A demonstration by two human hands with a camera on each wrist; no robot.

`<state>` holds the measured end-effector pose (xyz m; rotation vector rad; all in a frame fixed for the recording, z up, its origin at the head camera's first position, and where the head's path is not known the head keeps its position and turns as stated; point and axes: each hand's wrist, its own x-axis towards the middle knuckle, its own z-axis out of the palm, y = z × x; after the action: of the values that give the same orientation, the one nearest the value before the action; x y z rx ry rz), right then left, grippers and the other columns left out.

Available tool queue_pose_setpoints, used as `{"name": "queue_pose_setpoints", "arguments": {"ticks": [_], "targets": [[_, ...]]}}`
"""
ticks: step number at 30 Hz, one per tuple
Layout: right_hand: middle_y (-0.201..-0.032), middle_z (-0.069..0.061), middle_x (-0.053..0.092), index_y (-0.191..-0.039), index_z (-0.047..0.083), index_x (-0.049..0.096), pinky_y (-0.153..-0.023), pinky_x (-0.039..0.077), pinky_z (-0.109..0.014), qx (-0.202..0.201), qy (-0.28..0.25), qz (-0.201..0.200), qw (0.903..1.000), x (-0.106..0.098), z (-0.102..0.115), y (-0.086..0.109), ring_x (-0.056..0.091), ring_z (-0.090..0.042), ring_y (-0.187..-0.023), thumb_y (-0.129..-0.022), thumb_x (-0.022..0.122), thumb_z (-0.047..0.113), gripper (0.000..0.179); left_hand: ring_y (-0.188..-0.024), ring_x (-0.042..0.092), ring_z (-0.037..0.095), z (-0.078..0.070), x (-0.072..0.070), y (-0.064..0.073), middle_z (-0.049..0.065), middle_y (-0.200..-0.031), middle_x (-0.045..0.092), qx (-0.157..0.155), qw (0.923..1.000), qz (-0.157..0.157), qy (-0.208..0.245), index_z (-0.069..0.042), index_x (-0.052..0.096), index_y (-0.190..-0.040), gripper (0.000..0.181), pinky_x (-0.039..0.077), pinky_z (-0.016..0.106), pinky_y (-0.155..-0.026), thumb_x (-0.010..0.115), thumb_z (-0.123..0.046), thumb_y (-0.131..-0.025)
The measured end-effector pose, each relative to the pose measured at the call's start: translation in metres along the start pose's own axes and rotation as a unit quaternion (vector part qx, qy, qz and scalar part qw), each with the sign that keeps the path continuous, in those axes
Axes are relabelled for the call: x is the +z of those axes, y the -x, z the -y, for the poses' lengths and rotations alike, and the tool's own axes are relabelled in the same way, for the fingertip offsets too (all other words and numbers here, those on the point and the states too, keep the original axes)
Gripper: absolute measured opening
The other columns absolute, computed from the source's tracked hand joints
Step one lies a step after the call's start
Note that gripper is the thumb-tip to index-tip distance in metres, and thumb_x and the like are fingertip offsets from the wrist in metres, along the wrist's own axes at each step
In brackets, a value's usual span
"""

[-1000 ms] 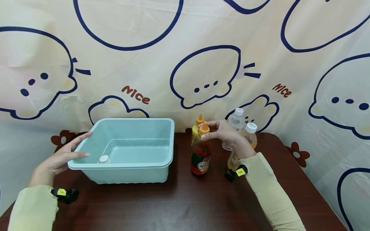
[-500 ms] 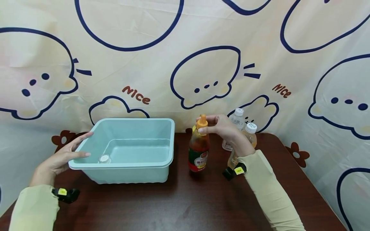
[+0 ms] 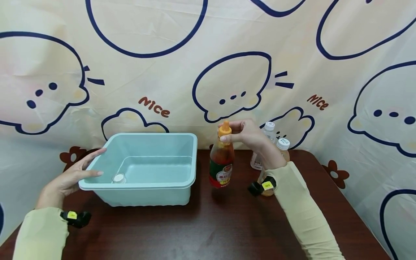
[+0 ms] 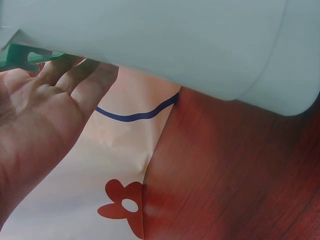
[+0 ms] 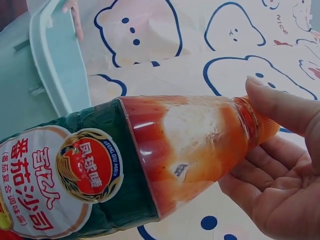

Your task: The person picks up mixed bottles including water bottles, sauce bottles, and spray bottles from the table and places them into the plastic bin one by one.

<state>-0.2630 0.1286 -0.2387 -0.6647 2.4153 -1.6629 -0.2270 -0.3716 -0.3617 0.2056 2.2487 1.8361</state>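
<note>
My right hand (image 3: 248, 135) pinches a ketchup bottle (image 3: 221, 164) by its orange nozzle cap. The bottle hangs nearly upright just above the table, right of a light blue plastic basin (image 3: 143, 197). Up close in the right wrist view, the ketchup bottle (image 5: 180, 150) has a green and white label, with thumb and fingers about its cap. My left hand (image 3: 69, 177) holds the basin's left rim, the thumb over the near edge. Its fingers reach under the rim of the basin (image 4: 200, 45) in the left wrist view. A white cap (image 3: 119, 177) shows inside the basin.
A clear bottle (image 3: 269, 130) with a white cap and a bottle of amber liquid (image 3: 284, 151) stand behind my right wrist. Another amber bottle (image 3: 267, 191) is partly hidden by the wrist. A patterned cloth (image 3: 169, 79) hangs behind the brown table (image 3: 182, 231).
My right hand has lifted the ketchup bottle off the table and moved it slightly left. The yellow bottle behind it is now hidden. The left hand stays at the basin's rim.
</note>
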Motion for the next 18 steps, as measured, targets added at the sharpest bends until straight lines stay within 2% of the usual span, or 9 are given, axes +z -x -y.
{"name": "queue_pose_setpoints", "arguments": {"ticks": [12, 18], "targets": [[-0.109, -0.013, 0.062, -0.117, -0.001, 0.059, -0.091, 0.043, -0.041, -0.012, 0.002, 0.009, 0.9999, -0.002, 0.014, -0.004, 0.055, -0.026, -0.099, -0.079, 0.069, 0.011, 0.041, -0.084, 0.062, 0.018, 0.001, 0.001, 0.000, -0.004, -0.123, 0.029, 0.013, 0.9998, -0.001, 0.014, -0.037, 0.028, -0.140, 0.069, 0.054, 0.037, -0.067, 0.053, 0.000, -0.087], [-0.111, -0.014, 0.061, -0.118, -0.002, 0.058, -0.092, 0.043, -0.040, -0.017, -0.010, 0.012, 0.9997, -0.002, 0.020, -0.007, 0.055, -0.026, -0.100, -0.079, 0.069, 0.011, 0.042, -0.084, 0.062, 0.017, 0.001, 0.001, 0.000, 0.003, -0.128, 0.026, 0.009, 0.9998, -0.002, 0.016, -0.038, 0.028, -0.140, 0.070, 0.054, 0.037, -0.067, 0.054, 0.000, -0.087]]}}
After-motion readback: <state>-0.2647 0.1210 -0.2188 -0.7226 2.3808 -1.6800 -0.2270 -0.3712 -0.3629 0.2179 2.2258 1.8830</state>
